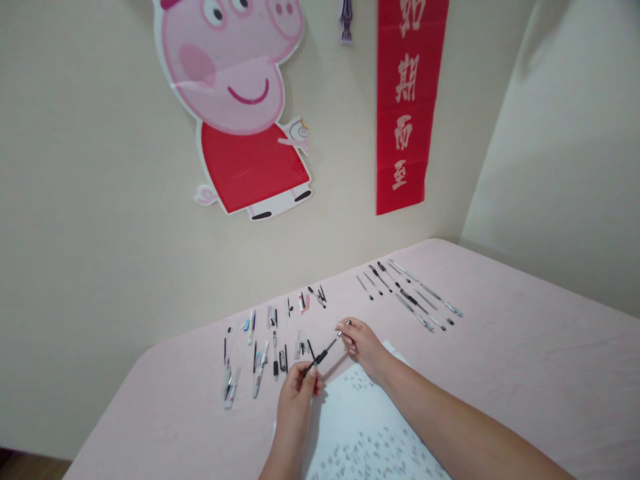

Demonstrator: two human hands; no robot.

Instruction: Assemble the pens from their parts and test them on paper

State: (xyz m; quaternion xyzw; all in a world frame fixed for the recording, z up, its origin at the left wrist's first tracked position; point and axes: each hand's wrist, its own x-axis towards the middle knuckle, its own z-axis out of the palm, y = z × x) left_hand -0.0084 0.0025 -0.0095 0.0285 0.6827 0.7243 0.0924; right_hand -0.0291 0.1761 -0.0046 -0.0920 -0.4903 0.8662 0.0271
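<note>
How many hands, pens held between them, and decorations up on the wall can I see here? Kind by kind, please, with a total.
Hands, left hand and right hand: 2
Pen held between them: 1
Decorations, namely pig cutout, red banner and purple ornament: 3
Total: 6

Slim, partly black pen (322,356), aslant from the left hand (301,388) up to the right hand (362,344).

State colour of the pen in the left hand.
The pen looks mostly black; best seen in the head view.
</note>
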